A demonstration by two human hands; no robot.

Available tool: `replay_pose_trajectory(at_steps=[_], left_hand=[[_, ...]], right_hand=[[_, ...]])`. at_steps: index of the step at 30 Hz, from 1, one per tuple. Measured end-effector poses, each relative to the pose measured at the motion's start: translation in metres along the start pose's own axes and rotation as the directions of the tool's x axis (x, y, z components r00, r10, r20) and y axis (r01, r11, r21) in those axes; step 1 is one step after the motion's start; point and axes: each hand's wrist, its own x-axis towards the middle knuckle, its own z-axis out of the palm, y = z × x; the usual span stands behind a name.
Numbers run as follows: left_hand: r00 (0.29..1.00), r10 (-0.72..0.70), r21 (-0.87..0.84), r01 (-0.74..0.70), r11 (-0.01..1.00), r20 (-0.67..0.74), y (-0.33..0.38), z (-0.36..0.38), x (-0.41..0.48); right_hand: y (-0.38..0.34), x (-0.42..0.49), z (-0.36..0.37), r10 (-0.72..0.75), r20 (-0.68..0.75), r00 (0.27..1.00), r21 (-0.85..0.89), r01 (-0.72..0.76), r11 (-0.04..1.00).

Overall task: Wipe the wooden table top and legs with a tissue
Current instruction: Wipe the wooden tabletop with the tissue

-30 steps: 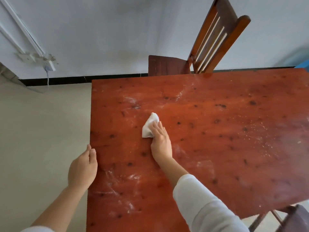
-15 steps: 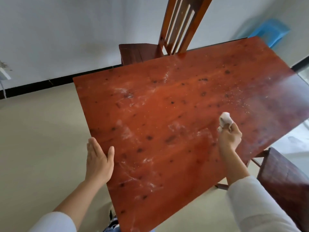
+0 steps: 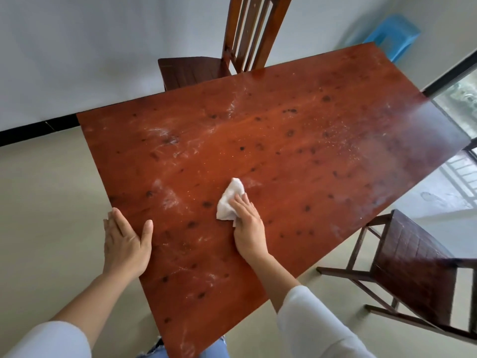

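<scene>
A: Pale floor, white wall, and a reddish wooden counter [image 3: 296, 140] smeared with whitish dust. Where's the tissue?

B: The tissue [image 3: 228, 202] lies crumpled on the counter top, left of centre on the near half. The right hand [image 3: 249, 228] presses it down with fingers laid flat and straight over its near edge.

A: And the other one?

B: The left hand [image 3: 125, 241] rests spread on the counter's left edge, thumb on the top, holding nothing.

A: Anything around?

B: A wooden chair [image 3: 196, 71] at the far side, a darker chair [image 3: 410, 267] to the right, and a blue stool [image 3: 395, 34] by the wall.
</scene>
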Motion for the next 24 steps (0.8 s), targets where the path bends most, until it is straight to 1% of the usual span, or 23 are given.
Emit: replay_pose_trajectory(at_steps=[1,2,3,4,5,6,7,9,10,11,12,13,15,17,20,24], left_hand=[[1.0,-0.003,0.014,0.002,1.0,0.004,0.0,0.0,0.0],[1.0,-0.006,0.027,0.006,1.0,0.008,0.0,0.0,0.001],[1.0,-0.011,0.036,0.011,0.999,0.013,0.0,0.0,0.001],[1.0,-0.019,0.041,0.018,0.999,0.015,0.001,0.0,0.001],[1.0,-0.024,0.044,0.023,0.999,0.012,0.002,0.0,0.0],[1.0,-0.024,0.047,0.024,0.999,0.004,0.003,0.0,0.0],[1.0,-0.021,0.05,0.022,0.998,-0.004,0.003,0.0,0.0],[1.0,-0.021,0.056,0.022,0.998,-0.015,0.004,0.0,0.001],[1.0,-0.027,0.061,0.028,0.998,-0.016,0.004,0.001,0.001],[0.999,-0.033,0.069,0.034,0.997,-0.016,0.004,0.001,0.001],[0.999,-0.036,0.076,0.037,0.996,-0.018,0.004,0.001,0.001],[0.999,-0.036,0.079,0.038,0.996,-0.019,0.004,0.002,0.001],[0.999,-0.04,0.075,0.041,0.996,-0.02,0.004,0.001,0.002],[0.999,-0.045,0.073,0.046,0.996,-0.017,0.004,0.001,0.002],[0.998,-0.053,0.074,0.054,0.996,-0.016,0.005,0.001,0.002],[0.998,-0.056,0.08,0.056,0.995,-0.011,0.008,0.0,0.002]], right_hand=[[-0.005,-0.003,-0.002,0.002,0.056,0.998,0.071,-0.006,0.997],[-0.007,-0.003,-0.007,0.026,0.079,0.997,0.136,-0.037,0.99],[-0.005,-0.002,-0.016,0.08,0.055,0.995,0.197,-0.089,0.976],[-0.002,0.002,-0.028,0.16,-0.017,0.987,0.253,-0.15,0.956],[0.008,0.006,-0.044,0.26,-0.117,0.958,0.308,-0.214,0.927],[0.021,0.011,-0.062,0.353,-0.224,0.908,0.342,-0.266,0.901],[0.041,0.016,-0.082,0.431,-0.324,0.842,0.331,-0.326,0.886],[0.083,0.023,-0.125,0.509,-0.463,0.726,0.207,-0.47,0.858],[0.104,0.023,-0.145,0.544,-0.488,0.682,0.159,-0.543,0.824],[0.122,0.021,-0.161,0.591,-0.483,0.646,0.134,-0.612,0.779],[0.135,0.017,-0.172,0.633,-0.457,0.625,0.099,-0.672,0.734],[0.143,0.013,-0.177,0.656,-0.425,0.624,0.048,-0.708,0.705],[0.145,0.0,-0.17,0.628,-0.391,0.673,-0.05,-0.697,0.716],[0.134,-0.015,-0.144,0.529,-0.387,0.755,-0.103,-0.606,0.789],[0.099,-0.04,-0.091,0.365,-0.296,0.883,-0.095,-0.408,0.908],[0.049,-0.061,-0.044,0.176,-0.174,0.969,-0.063,-0.19,0.98]])
